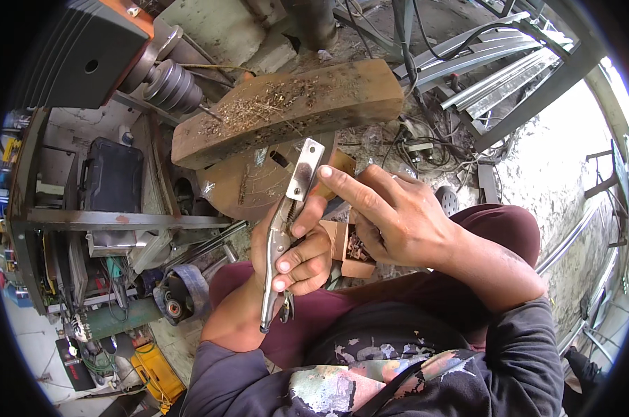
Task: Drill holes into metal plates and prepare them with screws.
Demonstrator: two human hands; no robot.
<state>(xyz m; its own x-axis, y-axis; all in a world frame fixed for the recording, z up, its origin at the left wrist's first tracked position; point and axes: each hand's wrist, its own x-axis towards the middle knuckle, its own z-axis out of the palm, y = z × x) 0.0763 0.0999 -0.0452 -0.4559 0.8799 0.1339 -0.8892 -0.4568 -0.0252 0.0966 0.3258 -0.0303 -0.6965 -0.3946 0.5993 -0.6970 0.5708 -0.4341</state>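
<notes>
My left hand [304, 263] is wrapped round a pair of locking pliers [278, 243], whose handles point down toward my lap. At their upper end the jaws grip a small shiny metal plate [305, 170] with a hole near each end. My right hand [405, 221] has its index finger stretched out, the tip at the plate's right edge; whether it touches cannot be made out. The other right fingers are loosely bent, and I see nothing held in them. Just beyond the plate lies a thick wooden block [293, 104] strewn with metal shavings.
A drill chuck [172, 87] with a bit hangs over the block's left end, above a round metal table [241, 191]. Below my hands sits a cardboard box [358, 268] of small metal pieces. Cables [433, 142] and metal profiles [502, 76] lie right; a black case [113, 174] stands left.
</notes>
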